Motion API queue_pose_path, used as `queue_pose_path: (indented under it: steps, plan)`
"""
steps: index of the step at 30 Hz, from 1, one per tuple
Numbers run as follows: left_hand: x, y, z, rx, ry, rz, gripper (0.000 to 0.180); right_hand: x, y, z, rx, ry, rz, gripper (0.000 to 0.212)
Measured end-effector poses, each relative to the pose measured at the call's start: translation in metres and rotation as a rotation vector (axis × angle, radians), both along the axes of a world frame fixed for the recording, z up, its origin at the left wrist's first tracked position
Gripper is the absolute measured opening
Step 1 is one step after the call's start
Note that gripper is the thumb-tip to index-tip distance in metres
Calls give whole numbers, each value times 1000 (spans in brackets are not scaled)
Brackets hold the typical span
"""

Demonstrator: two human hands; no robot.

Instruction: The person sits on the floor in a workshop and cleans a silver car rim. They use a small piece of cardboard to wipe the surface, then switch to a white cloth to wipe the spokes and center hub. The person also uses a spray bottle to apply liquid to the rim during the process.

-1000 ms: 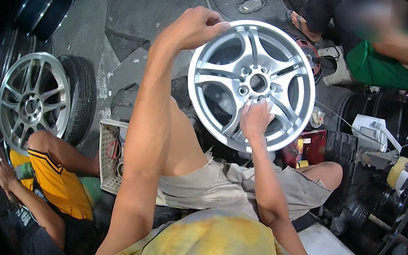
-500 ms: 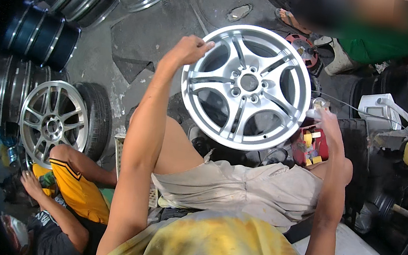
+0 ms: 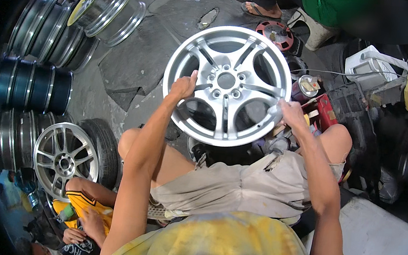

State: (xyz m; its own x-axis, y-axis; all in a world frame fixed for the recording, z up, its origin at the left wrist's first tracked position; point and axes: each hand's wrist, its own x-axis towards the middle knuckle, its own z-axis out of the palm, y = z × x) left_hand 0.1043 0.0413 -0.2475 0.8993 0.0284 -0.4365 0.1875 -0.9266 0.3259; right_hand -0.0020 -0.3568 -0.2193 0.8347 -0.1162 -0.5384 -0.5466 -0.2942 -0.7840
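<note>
A silver alloy wheel rim [image 3: 223, 110] with paired spokes and a round centre hole lies face up in front of my knees. My left hand [image 3: 183, 87] is closed around its left side, the thumb up on the face and the other fingers partly hidden. At the lower right edge, my right hand [image 3: 293, 114] is closed with its fingertips against the rim. Something small and whitish shows at those fingertips; I cannot tell what it is.
On the left stand stacked rims [image 3: 34, 85], another silver wheel [image 3: 66, 162] and a tyre [image 3: 100, 146]. A co-worker in yellow shorts [image 3: 91, 205] sits lower left. On the right are a red box [image 3: 326, 113], a tin can [image 3: 308, 86] and a white stool [image 3: 315, 32].
The rim has turned and sits a little further left in view. My left hand has moved lower along its left side; my right hand has come in onto the lower right edge.
</note>
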Motion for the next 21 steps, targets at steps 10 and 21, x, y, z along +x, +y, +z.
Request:
queue_pose_path:
  steps: [10,21]
  plan:
    - [-63,-15,73,-171,187,-109,68,65,41,4,-739,-746,291,39]
    - [-44,2,177,-392,-415,-56,51,34,107,-24,-861,-883,695,22]
